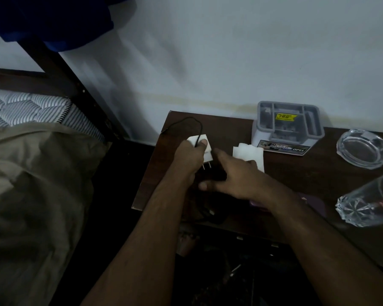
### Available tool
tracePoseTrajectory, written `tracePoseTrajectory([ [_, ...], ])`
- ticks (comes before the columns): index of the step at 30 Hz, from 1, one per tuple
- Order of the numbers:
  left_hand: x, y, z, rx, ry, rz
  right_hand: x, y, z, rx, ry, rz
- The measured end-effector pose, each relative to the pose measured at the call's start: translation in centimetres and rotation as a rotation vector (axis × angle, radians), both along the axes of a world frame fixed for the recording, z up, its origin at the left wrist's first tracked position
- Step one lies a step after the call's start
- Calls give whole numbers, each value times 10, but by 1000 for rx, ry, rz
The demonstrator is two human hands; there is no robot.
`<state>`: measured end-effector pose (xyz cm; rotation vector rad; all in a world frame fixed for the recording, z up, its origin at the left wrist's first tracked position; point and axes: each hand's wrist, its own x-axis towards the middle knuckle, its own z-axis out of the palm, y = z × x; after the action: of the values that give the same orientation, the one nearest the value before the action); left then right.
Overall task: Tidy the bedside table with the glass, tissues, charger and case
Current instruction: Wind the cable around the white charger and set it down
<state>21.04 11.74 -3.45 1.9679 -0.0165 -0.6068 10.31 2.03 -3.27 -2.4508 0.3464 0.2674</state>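
Gripping the white charger plug (205,149), prongs down, the left hand (189,159) lifts it; the right hand (237,178), fingers spread, probably gathers its dark cable.

Two bare forearms come into view from the bottom edge, one from about 7 o'clock and the other from about 4 o'clock. No sleeve, cuff, watch, band or ring shows on either; both are uncovered from the frame edge to the fingertips. The left hand (191,156) has a short, rounded thumbnail that shows pale at its 1 o'clock side. The right hand (237,176) is slightly motion-blurred, with a similar short nail at its 9 o'clock thumb tip. The light is dim, so finer detail cannot be made out.
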Motion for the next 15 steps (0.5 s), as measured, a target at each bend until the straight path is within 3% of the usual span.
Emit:
tracePoseTrajectory([
  [3, 1, -1, -1, -31, -36, 21, -8, 3, -5, -163, 83, 152],
  [7, 4, -6, -2, -77, -63, 80, -10, 5, -4, -257, 16, 128],
  [11, 7, -6, 6, -103, -12, 144, -10, 4, 1, -229, -88, 71],
  [15, 6, -1, 21, -235, 39, 220, -13, 8, 10, -75, -255, 13],
])
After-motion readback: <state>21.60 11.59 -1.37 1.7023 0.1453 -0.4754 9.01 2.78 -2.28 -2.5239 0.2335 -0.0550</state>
